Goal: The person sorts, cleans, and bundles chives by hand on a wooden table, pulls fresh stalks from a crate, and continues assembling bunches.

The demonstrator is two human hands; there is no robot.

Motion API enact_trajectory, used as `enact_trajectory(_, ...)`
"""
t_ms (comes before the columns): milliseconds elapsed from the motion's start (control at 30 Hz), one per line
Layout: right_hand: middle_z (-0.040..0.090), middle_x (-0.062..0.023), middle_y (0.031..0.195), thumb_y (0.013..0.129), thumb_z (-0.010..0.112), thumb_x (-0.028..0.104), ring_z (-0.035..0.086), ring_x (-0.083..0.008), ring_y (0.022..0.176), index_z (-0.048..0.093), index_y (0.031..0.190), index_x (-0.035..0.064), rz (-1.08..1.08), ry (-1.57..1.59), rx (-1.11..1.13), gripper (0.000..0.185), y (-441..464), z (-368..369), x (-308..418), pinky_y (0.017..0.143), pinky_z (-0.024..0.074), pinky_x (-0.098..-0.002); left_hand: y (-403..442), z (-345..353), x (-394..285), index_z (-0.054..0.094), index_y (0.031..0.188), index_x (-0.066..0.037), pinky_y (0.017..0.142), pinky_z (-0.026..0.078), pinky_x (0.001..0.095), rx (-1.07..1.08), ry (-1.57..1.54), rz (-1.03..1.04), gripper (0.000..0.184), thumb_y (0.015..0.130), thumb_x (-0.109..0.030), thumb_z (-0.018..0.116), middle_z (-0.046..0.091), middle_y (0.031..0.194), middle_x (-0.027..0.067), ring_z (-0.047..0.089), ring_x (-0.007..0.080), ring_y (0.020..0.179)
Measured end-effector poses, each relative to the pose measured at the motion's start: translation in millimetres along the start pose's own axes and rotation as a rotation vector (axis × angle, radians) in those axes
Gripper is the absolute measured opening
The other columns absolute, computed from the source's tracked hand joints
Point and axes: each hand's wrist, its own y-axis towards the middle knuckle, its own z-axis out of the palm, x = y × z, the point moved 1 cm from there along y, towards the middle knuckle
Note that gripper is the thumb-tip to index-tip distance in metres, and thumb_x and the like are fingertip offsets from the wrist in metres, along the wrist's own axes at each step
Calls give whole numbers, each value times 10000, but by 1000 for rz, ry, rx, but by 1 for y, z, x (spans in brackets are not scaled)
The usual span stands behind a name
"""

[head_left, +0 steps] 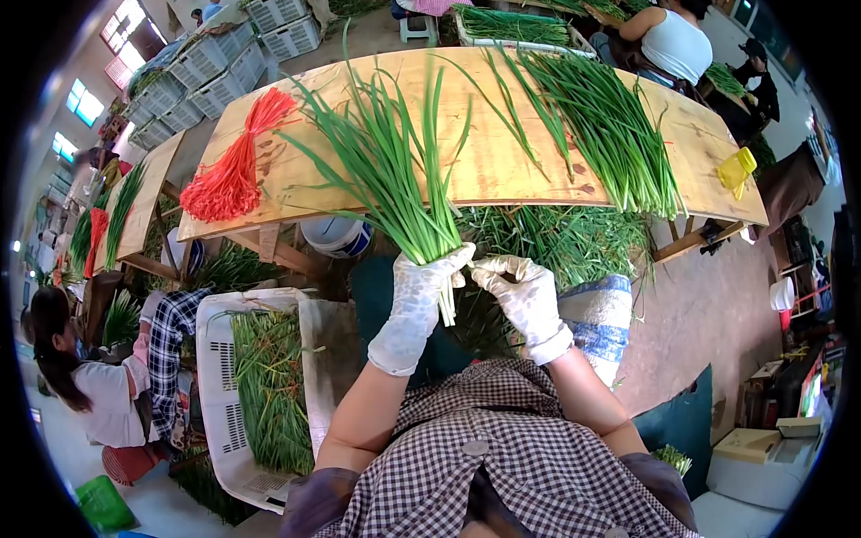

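Note:
My left hand [414, 291], in a whitish glove, is closed round the lower stems of a bunch of garlic chives [395, 175]. The pale cut ends stick out below the fist, and the leaves fan out over the table. Just right of the stems, my right hand [523, 300], gloved too, has thumb and fingers pinched together; what they hold, if anything, is too small to make out. On the wooden table [350, 85] lie a large pile of chives [619, 134] to the right and a bundle of red ties [238, 166] to the left.
A white crate [215, 377] of chives stands at my left. Loose leaves [565, 242] heap under the table, near a white bucket [336, 235]. A yellow object [736, 169] lies at the table's right end. Co-workers sit at left and far right; grey crates [211, 67] are stacked behind.

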Motion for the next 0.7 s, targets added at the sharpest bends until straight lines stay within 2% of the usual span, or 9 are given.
enact_trajectory(33, 688, -125, 857, 811, 686, 125, 665, -184, 778, 670, 948, -27, 2, 1, -2, 206, 1, -2, -1, 707, 527, -284, 0, -1, 0, 626, 919, -22, 447, 467, 208, 1, 2, -2, 209, 743, 3, 736, 665, 805, 53, 604, 96, 587)
enact_trajectory(100, 668, -165, 939, 867, 613, 98, 667, -246, 836, 593, 1053, -76, 383, 796, 214, 255, 4, -6, -5, 775, 548, -334, 0, -2, 0, 648, 871, -5, 413, 425, 202, 92, -40, -4, 146, 753, -22, 733, 645, 709, 48, 545, 81, 481)
enact_trajectory(133, 641, -200, 1002, 903, 551, 76, 657, -295, 878, 503, 1130, -109, 463, 939, 333, 297, 7, -8, -13, 822, 551, -387, -2, -3, 0, 651, 875, -5, 408, 427, 198, 124, -74, 5, 148, 754, -28, 732, 637, 683, 46, 543, 80, 471)
enact_trajectory(267, 647, -180, 981, 896, 581, 122, 664, -275, 839, 519, 1113, -86, 499, 992, 460, 307, 1, -6, -19, 778, 555, -378, -4, -2, -2, 650, 854, -4, 403, 438, 199, 145, -30, 28, 159, 730, -30, 747, 634, 676, 47, 550, 84, 469)
enact_trajectory(367, 672, -116, 932, 848, 652, 206, 669, -230, 796, 618, 1027, 19, 560, 605, 622, 261, -12, 5, -29, 745, 544, -345, -6, -5, -13, 647, 850, -1, 382, 427, 203, 141, -36, 63, 159, 722, -17, 742, 632, 673, 49, 550, 82, 471)
enact_trajectory(433, 682, -91, 826, 790, 685, 298, 672, -208, 745, 681, 899, 91, 62, -438, 817, 234, -20, 10, -40, 718, 535, -328, -4, -5, -27, 623, 825, -8, 372, 423, 208, 80, -116, 86, 136, 725, 9, 713, 615, 629, 52, 525, 88, 431)
enact_trajectory(467, 667, -85, 736, 736, 682, 390, 666, -211, 714, 701, 777, 138, -105, -915, 747, 256, -20, 11, -43, 681, 522, -326, -5, -9, -34, 612, 825, -7, 375, 429, 209, 73, -99, 118, 152, 720, 3, 721, 613, 632, 52, 525, 90, 432)
enact_trajectory(567, 673, -84, 793, 718, 691, 424, 649, -243, 744, 683, 853, 111, 7, -796, 256, 341, 24, -9, 12, 678, 509, -365, -4, -26, -43, 585, 921, -2, 359, 424, 207, 87, -69, 181, 282, 712, -71, 761, 628, 719, 69, 537, 98, 452)
enact_trajectory(700, 633, -99, 988, 745, 686, 337, 594, -260, 949, 608, 1029, 94, -673, -805, -462, 382, 90, 11, 30, 832, 440, -378, -16, -16, -56, 557, 1076, 9, 597, 536, 277, 209, -177, 268, 405, 731, -85, 749, 651, 836, 108, 624, 149, 662)
